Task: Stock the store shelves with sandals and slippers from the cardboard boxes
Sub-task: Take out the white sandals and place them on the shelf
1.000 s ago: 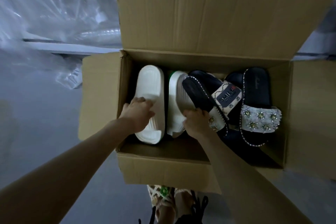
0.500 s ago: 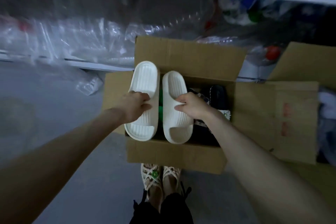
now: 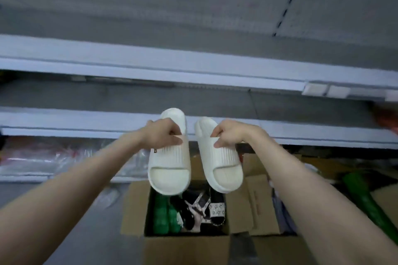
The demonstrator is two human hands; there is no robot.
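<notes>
Honestly, left hand (image 3: 164, 135) and right hand (image 3: 231, 134) each just pinch a white slide (image 3: 169, 170) by the strap, so either could slip back into the cardboard box (image 3: 133, 206).

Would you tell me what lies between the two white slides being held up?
Nothing: in the head view, the left slide and right slide hang apart, with only the shelf edge and cardboard box showing behind the gap.

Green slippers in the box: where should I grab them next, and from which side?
Grip the green slippers by their upper ends, coming straight down from above: they stand on edge against the cardboard box's left wall, tops exposed, black sandals crowding the right.
</notes>
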